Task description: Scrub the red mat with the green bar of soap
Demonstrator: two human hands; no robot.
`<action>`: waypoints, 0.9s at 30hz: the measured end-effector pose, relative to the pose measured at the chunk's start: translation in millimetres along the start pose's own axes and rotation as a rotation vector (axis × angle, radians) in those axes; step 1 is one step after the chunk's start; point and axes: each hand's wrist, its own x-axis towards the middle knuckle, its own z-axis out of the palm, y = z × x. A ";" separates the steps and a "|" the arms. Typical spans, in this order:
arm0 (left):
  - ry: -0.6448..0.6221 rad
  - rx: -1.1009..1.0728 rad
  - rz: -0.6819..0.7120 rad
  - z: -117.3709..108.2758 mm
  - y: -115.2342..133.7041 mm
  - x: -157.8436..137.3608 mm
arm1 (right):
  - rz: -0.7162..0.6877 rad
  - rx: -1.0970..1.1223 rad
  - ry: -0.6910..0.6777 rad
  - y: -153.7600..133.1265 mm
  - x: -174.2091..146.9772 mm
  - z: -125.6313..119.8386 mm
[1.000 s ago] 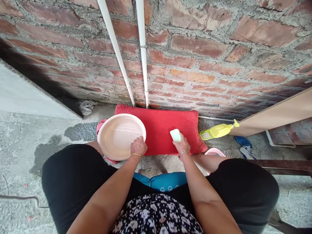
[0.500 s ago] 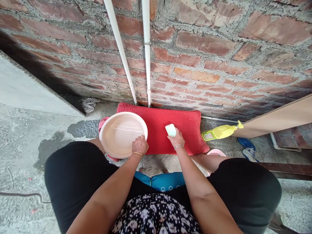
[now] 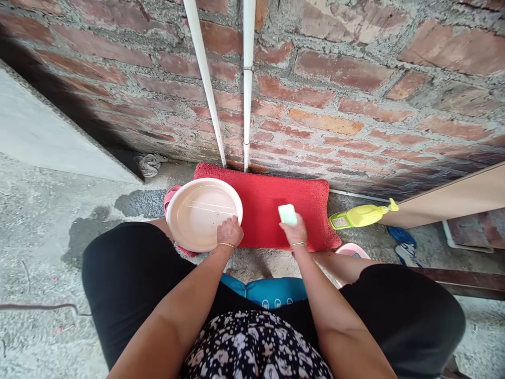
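A cream plastic basin (image 3: pixel 185 231) with water in it sits on the left part of a red mat (image 3: pixel 264 210). My left hand (image 3: pixel 230 231) is closed at the basin's right rim, fingers curled over the edge. My right hand (image 3: pixel 296 229) grips a pale green rounded block (image 3: pixel 288 213) above the right half of the mat. The block's exact kind does not show, and its underside is hidden. To the right of the mat lies a yellow pump bottle (image 3: pixel 361 215) with a label.
A brick wall (image 3: pixel 327 95) with two white pipes (image 3: pixel 247 89) rises behind the mat. A pink container (image 3: pixel 351 249) stands by my right leg. A grey cloth (image 3: pixel 150 165) lies at the left near a pale panel (image 3: pixel 51 126). The concrete floor (image 3: pixel 35 210) has wet patches.
My right hand has moved slightly to the right with the pale green block, which is now turned more upright. My left hand stays at the basin rim. The whole view has shifted a little.
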 end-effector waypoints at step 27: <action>0.014 -0.020 0.013 -0.4 -1.0 -0.5 | -0.246 -0.344 -0.340 -47.5 -27.0 28.1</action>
